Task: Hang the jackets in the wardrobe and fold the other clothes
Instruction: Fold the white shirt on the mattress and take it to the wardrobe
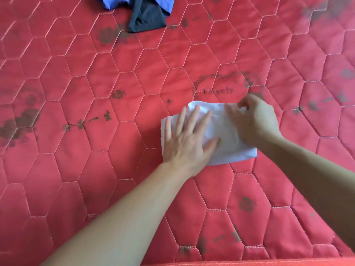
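A small white garment (223, 131), folded into a compact rectangle, lies on the red quilted mattress (115, 93) right of centre. My left hand (187, 138) presses flat on its left half with fingers straight and spread. My right hand (253, 120) covers its upper right part, with fingers curled and pinching the cloth's top edge. Both bare forearms reach in from the bottom of the view.
A dark grey garment (147, 17) and a blue garment (115, 1) lie crumpled together at the top edge of the mattress. The mattress's front edge (249, 263) runs along the bottom right. No wardrobe or jackets are in view.
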Demonstrator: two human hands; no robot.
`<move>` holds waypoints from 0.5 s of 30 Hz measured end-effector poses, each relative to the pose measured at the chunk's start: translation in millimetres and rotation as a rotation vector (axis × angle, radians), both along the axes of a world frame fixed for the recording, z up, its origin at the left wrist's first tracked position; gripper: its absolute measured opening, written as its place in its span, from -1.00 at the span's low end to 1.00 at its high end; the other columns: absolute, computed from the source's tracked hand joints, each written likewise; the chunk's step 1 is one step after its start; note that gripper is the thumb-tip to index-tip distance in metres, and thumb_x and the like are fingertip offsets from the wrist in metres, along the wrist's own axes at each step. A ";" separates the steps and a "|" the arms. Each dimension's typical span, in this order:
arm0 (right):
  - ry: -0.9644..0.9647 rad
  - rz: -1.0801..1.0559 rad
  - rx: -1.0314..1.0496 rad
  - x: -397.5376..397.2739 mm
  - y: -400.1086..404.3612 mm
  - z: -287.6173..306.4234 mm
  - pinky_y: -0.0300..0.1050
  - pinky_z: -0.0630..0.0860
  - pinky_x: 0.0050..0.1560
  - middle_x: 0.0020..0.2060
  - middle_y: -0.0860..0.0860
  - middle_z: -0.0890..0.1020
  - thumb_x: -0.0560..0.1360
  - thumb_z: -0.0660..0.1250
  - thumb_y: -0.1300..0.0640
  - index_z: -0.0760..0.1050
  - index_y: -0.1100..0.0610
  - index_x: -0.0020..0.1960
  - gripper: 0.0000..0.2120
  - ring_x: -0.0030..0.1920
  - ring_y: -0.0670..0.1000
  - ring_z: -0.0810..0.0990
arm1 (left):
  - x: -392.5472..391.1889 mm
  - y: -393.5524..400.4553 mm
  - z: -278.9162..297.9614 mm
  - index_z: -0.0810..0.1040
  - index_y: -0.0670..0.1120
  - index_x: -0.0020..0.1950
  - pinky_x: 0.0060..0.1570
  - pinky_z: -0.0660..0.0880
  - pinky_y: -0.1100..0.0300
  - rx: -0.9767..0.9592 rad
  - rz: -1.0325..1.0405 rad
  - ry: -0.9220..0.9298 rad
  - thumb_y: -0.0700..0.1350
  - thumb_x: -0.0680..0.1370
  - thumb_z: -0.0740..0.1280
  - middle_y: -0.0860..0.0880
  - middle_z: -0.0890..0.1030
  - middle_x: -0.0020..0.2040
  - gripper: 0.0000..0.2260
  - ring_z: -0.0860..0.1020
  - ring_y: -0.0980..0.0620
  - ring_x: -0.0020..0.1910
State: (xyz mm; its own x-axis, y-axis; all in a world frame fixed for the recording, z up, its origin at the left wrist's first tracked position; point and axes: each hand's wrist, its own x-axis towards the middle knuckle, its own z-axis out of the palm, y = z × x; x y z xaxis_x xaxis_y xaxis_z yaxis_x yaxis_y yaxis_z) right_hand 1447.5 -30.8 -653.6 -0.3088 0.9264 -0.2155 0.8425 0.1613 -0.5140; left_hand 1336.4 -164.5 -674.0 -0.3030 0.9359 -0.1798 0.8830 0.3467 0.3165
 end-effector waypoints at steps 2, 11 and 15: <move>0.041 0.201 0.330 -1.6 -15.1 6.3 0.01 0.36 0.09 0.09 0.01 0.56 0.52 0.24 -0.04 0.49 0.06 0.12 -0.75 0.09 0.12 0.53 | -5.7 8.0 -8.6 -0.02 0.13 0.58 0.47 -0.22 -0.12 -0.140 -0.005 0.003 0.32 0.45 -0.25 0.10 -0.04 0.60 -0.30 -0.10 0.00 0.57; -0.236 0.453 0.114 11.7 -27.6 -51.8 0.15 -0.10 0.49 0.54 -0.02 0.17 0.53 -0.20 -0.19 0.18 0.02 0.53 -0.35 0.55 0.02 0.04 | -7.0 3.0 -39.3 0.30 -0.05 0.52 0.44 0.19 -0.18 0.014 0.032 0.064 0.13 0.55 0.00 0.00 0.32 0.52 -0.43 0.32 -0.10 0.47; -0.241 0.488 0.116 8.1 -24.4 -60.2 0.15 -0.07 0.50 0.56 0.01 0.12 0.53 -0.19 -0.21 0.15 0.04 0.55 -0.33 0.56 0.05 -0.01 | -6.1 4.6 -53.4 0.36 -0.05 0.49 0.41 0.21 -0.16 0.066 0.052 0.132 0.13 0.55 0.08 -0.01 0.38 0.48 -0.46 0.40 -0.12 0.40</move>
